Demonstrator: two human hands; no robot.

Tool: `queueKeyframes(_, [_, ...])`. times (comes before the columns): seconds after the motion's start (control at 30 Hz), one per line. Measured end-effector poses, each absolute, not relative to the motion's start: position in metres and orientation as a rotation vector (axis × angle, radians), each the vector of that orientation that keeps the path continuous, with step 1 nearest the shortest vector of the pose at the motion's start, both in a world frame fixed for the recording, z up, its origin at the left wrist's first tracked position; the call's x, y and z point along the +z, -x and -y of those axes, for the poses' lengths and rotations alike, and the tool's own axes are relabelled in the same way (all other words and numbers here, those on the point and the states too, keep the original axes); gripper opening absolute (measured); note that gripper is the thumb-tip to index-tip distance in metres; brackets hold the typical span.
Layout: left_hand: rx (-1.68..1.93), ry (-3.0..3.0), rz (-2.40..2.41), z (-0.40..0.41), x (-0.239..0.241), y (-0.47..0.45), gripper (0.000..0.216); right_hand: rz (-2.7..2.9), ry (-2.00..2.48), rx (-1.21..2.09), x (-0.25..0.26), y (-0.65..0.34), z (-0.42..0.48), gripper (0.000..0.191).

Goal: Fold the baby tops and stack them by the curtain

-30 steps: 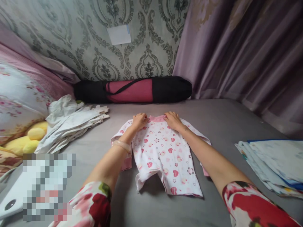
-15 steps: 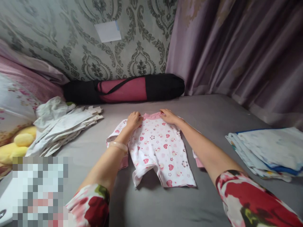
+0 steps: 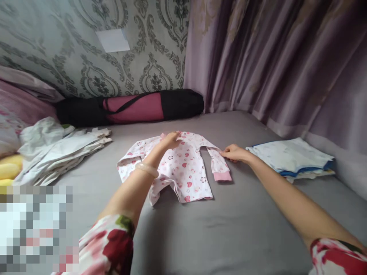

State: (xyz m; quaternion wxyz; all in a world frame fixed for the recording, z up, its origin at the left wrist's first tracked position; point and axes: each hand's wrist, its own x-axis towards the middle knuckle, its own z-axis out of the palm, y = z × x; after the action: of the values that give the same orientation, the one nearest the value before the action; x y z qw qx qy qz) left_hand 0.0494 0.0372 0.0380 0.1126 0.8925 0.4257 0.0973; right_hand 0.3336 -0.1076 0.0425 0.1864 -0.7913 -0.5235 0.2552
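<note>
A small white baby top (image 3: 183, 168) with pink hearts and pink cuffs lies spread on the grey bed sheet (image 3: 218, 229). My left hand (image 3: 171, 140) rests on the top near its pink collar, fingers laid on the fabric. My right hand (image 3: 233, 153) is at the edge of the garment's right sleeve (image 3: 218, 164), fingers pinched on the cloth. A pale bangle sits on my left wrist.
A pile of white clothes (image 3: 57, 149) lies at the left by a yellow soft toy (image 3: 8, 170). A folded stack of pale blue and white cloth (image 3: 289, 156) sits at the right. A black and pink rolled bag (image 3: 129, 109) lies along the wall. Purple curtains (image 3: 286, 65) hang at the right.
My right hand left the collar and moved right to the sleeve, which now lies stretched out. My left hand stays near the collar. The view has swung to the right.
</note>
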Motion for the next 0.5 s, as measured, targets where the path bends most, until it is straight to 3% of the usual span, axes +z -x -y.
queueKeyframes(0.17, [0.200, -2.570, -1.264, -0.008, 0.028, -0.115, 0.028, 1.556, 2.419, 0.633, 0.037, -0.336, 0.097, 0.028])
queueKeyframes(0.33, [0.168, -2.535, -1.367, -0.003, 0.028, -0.133, 0.029, 1.388, 2.159, 0.576, 0.028, -0.333, 0.088, 0.013])
queueKeyframes(0.5, [0.177, -2.455, -1.570, 0.001, 0.031, -0.145, 0.033, 0.846, 1.741, 0.913, 0.035, -0.332, 0.089, 0.009])
